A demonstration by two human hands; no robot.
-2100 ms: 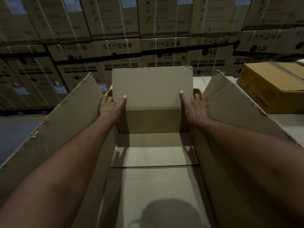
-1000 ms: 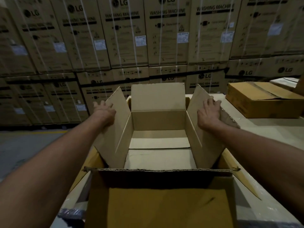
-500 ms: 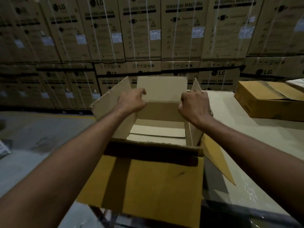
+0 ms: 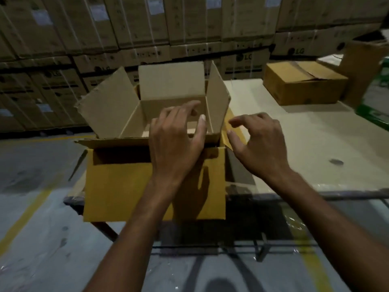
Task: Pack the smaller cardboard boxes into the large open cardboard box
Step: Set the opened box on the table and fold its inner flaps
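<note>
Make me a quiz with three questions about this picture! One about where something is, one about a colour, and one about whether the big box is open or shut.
1. Where is the closed box?
A. On the table, to the right of the big box
B. Inside the big box
C. On a shelf

2. What colour is the floor line?
A. Red
B. Yellow
C. Blue

3. How is the big box?
A. Taped shut
B. Squashed flat
C. Open on top

Answers:
1 A: it sits on the tabletop, farther back and to the right of the big box.
2 B: the painted stripe on the grey floor is yellow.
3 C: its flaps stand up and you can see down inside.
</note>
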